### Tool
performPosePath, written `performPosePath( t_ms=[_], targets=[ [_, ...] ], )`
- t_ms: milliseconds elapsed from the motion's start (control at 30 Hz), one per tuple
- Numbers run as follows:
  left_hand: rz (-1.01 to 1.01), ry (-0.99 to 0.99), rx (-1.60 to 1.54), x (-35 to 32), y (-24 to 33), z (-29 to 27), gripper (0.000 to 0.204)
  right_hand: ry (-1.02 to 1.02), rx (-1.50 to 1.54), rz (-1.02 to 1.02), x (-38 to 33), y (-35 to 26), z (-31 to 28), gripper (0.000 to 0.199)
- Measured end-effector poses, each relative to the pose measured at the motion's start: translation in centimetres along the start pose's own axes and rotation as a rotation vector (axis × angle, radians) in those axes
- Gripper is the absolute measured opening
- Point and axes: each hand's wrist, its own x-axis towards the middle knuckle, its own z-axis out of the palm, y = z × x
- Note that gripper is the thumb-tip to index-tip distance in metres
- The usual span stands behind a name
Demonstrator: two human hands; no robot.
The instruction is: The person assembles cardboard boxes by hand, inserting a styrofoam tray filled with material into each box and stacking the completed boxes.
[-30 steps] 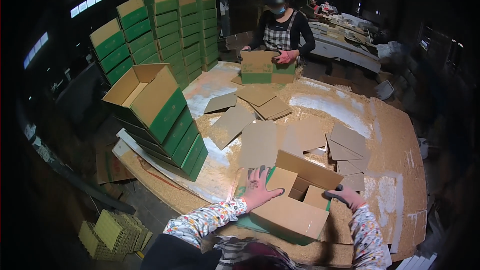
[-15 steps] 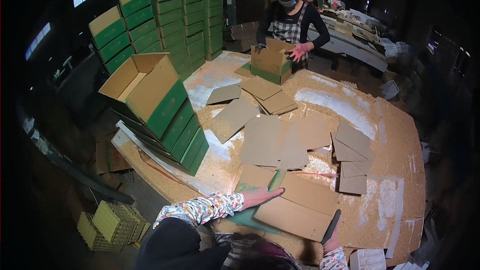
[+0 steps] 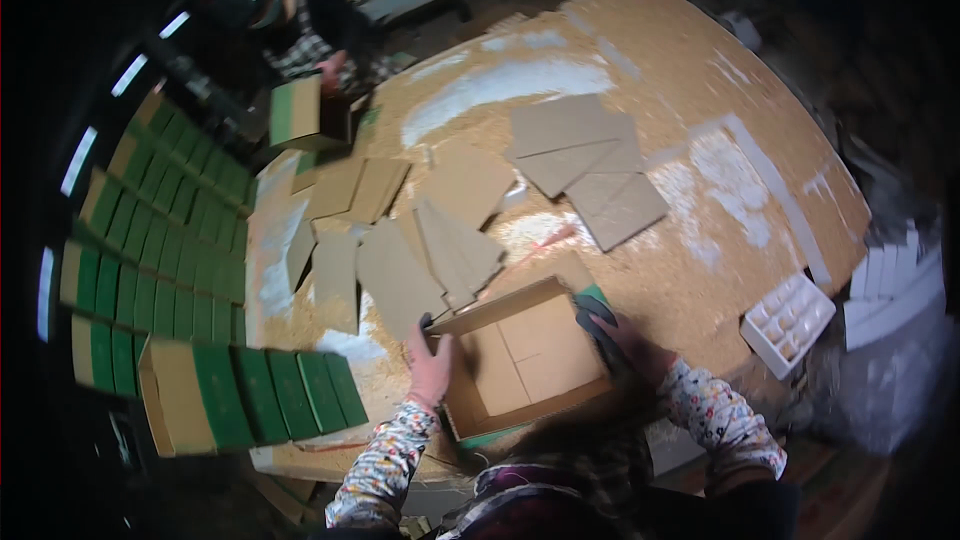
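An open brown cardboard box (image 3: 545, 407) with green on its outside sits in front of me at the near edge of the table, its bottom flaps folded flat inside. My left hand (image 3: 430, 368), in a pink glove with dark fingertips, is closed on the box's left wall, with the thumb and fingers on either side. On the opposite side my right hand (image 3: 622, 342) grips the right wall near the far corner, its dark glove fingers over the rim. Just beyond the box lie several flat cardboard sheets (image 3: 398, 265).
Stacked green-and-brown boxes (image 3: 270, 395) stand at the left, with taller stacks (image 3: 160, 280) behind. A co-worker (image 3: 310, 50) handles another box (image 3: 297, 112) at the far left. More sheets (image 3: 575, 140) lie mid-table. A white compartment tray (image 3: 787, 325) is at the right edge.
The folded cardboard under my hands now stands as an open box, with a hand at each side. My view has swung right and down. The co-worker's box has turned over onto another side.
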Motion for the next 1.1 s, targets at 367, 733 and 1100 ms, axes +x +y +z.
performPosePath(
  t_ms=[367, 733, 1100],
  targets=[
    [-0.146, -0.026, 0.221, 0.0, -2.8, -1.3, 0.054, 2.04, -1.1, -0.057, -1.5, 0.8, -48.4, 0.069],
    [-0.186, -0.096, 0.528, 0.3, -3.9, -1.4, 0.054, 1.35, -0.617, 0.123, -20.7, 9.7, -60.3, 0.057],
    [-0.015, -0.12, 0.108, 1.9, -2.4, 0.7, 0.052, 1.142, 0.832, -0.448, -15.8, 7.9, -46.7, 0.057]
  ],
)
